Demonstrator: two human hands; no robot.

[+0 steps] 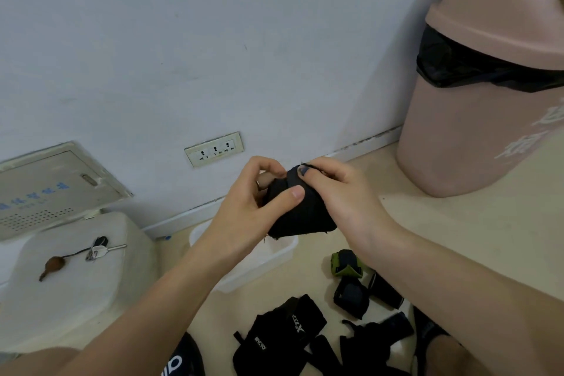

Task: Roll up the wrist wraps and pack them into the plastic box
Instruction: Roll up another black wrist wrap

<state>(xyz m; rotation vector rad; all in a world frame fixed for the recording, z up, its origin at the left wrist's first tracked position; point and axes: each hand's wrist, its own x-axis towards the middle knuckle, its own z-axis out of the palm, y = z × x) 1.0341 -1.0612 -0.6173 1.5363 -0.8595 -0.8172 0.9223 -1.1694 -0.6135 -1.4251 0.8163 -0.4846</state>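
Both gripping: left hand (259, 192) and right hand (338, 192) around black wrap roll (300, 217). Risk: loose tail (at twelve o'clock) slipping, roll unwinding above plastic box (262, 256).

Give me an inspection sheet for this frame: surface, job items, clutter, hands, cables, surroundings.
Surface: beige floor, meeting a pale wall.
Job's things: black wrist wrap rolled, held in both hands above the plastic box; green-trimmed roll and loose black wraps on the floor.
Clutter: keys on a white stool.
Grippers: left hand and right hand, fingers curled on the wrap.
Cables: nothing seen.
Surroundings: wall socket, access panel, pink bin with a black liner.
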